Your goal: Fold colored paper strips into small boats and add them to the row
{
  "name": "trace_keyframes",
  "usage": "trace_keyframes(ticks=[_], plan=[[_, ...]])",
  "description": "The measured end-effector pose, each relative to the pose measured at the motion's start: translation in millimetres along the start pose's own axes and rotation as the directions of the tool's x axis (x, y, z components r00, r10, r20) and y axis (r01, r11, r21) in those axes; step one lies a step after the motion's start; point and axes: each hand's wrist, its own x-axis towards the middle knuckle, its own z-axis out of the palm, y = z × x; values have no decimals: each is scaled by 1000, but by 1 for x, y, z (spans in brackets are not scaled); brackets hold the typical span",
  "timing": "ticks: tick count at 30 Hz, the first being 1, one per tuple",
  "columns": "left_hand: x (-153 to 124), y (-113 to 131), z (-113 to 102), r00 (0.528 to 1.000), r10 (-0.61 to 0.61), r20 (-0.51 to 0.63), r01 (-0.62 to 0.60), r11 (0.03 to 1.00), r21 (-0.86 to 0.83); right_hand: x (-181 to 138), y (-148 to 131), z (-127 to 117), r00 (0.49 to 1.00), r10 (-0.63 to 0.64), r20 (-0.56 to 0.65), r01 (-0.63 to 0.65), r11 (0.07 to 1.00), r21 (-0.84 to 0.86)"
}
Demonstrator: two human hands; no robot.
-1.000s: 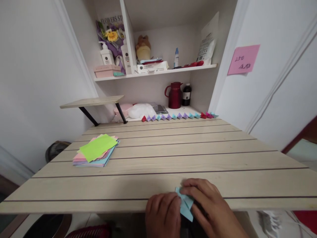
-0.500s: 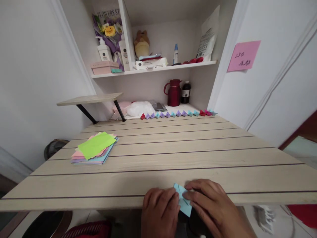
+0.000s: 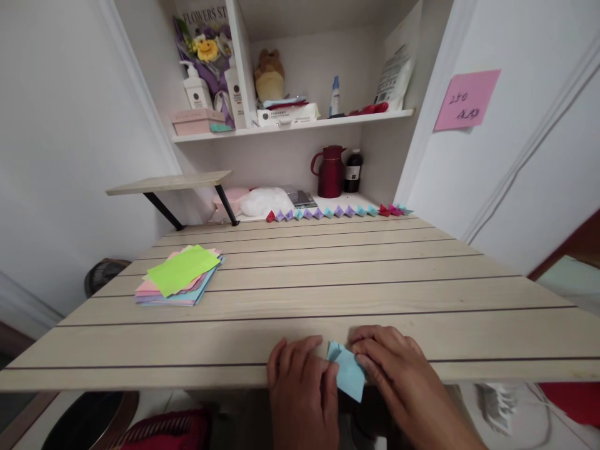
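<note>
Left hand uncurled since earlier frame, one finger stretched forward; folded blue paper shows plainer face. Paper at 5 o'clock, across table front edge. Right hand pinches its right side; left thumb touches left side, cannot tell if pinching. Flowers, 11 o'clock: "FLOWERS ST" above. Pink note, 2 o'clock: "250".
</note>
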Motion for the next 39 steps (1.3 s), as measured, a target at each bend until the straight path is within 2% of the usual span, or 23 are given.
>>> trace_keyframes(ticks=[6, 10, 16, 20, 26, 30, 33, 35, 37, 39], plan=[[2, 7, 7, 996, -55, -70, 57, 998, 26, 5, -4, 4, 999, 9, -34, -12, 996, -86], [3, 9, 9, 995, -71, -65, 75, 995, 61, 9, -9, 11, 991, 60, -116, -83, 975, -207], [3, 10, 9, 994, -109, -32, 112, 987, 119, 13, -9, 13, 991, 78, -106, -103, 964, -247], [1, 5, 9, 998, -49, -49, 55, 989, 134, 15, -8, 13, 992, 74, -99, -98, 959, -266], [-9, -9, 5, 982, 170, -78, -154, 972, 176, 19, -9, 13, 991, 59, -117, -95, 939, -330], [-17, -16, 5, 979, 193, -60, -180, 969, 171, 18, -5, 11, 992, 59, -109, -85, 964, -251], [-17, -15, 4, 983, 183, -14, -178, 968, 178, 9, -3, 8, 978, -12, -207, -15, 992, -128], [-13, -13, 3, 983, 182, -4, -178, 967, 180, 1, -3, 8, 946, -90, -311, 46, 988, -147], [-8, -10, -1, 980, 197, 11, -195, 960, 200, -7, -5, 11, 938, -235, -253, 162, 947, -277], [-3, -8, -6, 973, 227, 53, -233, 944, 235, -15, -7, 17, 898, -420, -127, 334, 842, -425]])
